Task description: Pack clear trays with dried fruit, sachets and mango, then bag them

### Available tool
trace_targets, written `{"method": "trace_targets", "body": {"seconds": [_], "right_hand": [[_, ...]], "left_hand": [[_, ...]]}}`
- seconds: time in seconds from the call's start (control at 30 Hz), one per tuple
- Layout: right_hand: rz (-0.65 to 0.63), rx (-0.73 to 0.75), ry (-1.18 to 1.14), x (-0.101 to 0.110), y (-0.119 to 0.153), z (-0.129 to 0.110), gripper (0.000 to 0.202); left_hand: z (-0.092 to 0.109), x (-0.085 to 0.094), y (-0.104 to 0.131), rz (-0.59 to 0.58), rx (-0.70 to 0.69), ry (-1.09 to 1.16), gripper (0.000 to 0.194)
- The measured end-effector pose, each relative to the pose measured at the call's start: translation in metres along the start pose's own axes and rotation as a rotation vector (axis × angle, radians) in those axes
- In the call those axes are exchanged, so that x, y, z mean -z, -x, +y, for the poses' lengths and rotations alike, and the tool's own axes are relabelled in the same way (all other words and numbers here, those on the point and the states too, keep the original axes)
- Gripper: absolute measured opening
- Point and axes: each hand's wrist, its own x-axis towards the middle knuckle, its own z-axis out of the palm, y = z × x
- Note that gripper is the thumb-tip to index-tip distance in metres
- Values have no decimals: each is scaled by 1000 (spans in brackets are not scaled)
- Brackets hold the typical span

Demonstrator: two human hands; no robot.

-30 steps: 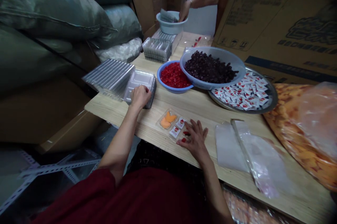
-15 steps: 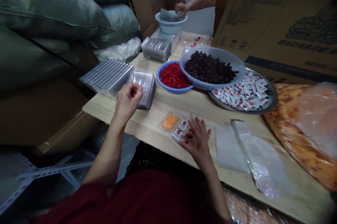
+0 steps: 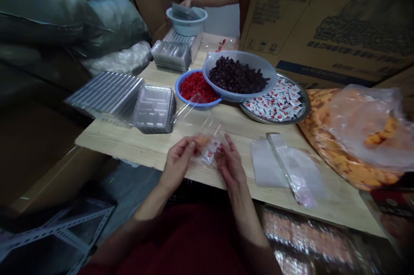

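Note:
A small clear plastic tray (image 3: 207, 157) lies near the table's front edge, with orange pieces (image 3: 202, 140) at its left and white-and-red sachets in its middle. My left hand (image 3: 177, 160) is closed on the tray's left side, thumb and finger pinched. At the right side, my right hand (image 3: 231, 162) grips the edge, its fingers curled and covering that end. A thin transparent plastic cover (image 3: 197, 115) slants up behind the tray, its outline showing mostly as glare. Whether the fingers hold tray, cover or both is hard to see.
Stacked clear trays (image 3: 154, 109) and ridged plastic sheets (image 3: 105, 94) sit left. Behind are a red-filled bowl (image 3: 199, 106), a dark-filled bowl (image 3: 271, 66) and a sachet pan (image 3: 305, 113). Plastic bags (image 3: 287, 167) lie right. A co-worker's hand (image 3: 186, 1) is at a far basin (image 3: 187, 29).
My left hand has come from beside the tray stack to the small tray's left side. A transparent cover now shows there. My right hand has closed on the right edge. The view has shifted.

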Motion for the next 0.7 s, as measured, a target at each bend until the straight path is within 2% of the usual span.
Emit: {"method": "trace_targets", "body": {"seconds": [0.07,0.13,0.2,0.3,0.4,0.5,0.6,0.7], "right_hand": [[67,134,95,14,5,-8,60],[124,265,221,27,10,-11,62],[173,367,350,39,15,-7,61],[256,473,511,54,19,7,57],[328,522,685,67,17,21,57],[334,534,884,78,9,27,60],[307,588,1095,86,-3,24,61],[265,621,1281,88,-16,18,58]], "left_hand": [[-2,13,-13,51,15,104,36],[-5,27,-25,63,8,142,44],[-13,37,-33,33,-3,74,45],[-38,44,-41,-50,29,-116,46],[-70,47,-48,-26,21,-303,48],[-95,49,-62,60,-92,-537,37],[-106,51,-77,64,-207,-717,30],[-108,53,-87,64,-226,-799,27]]}}
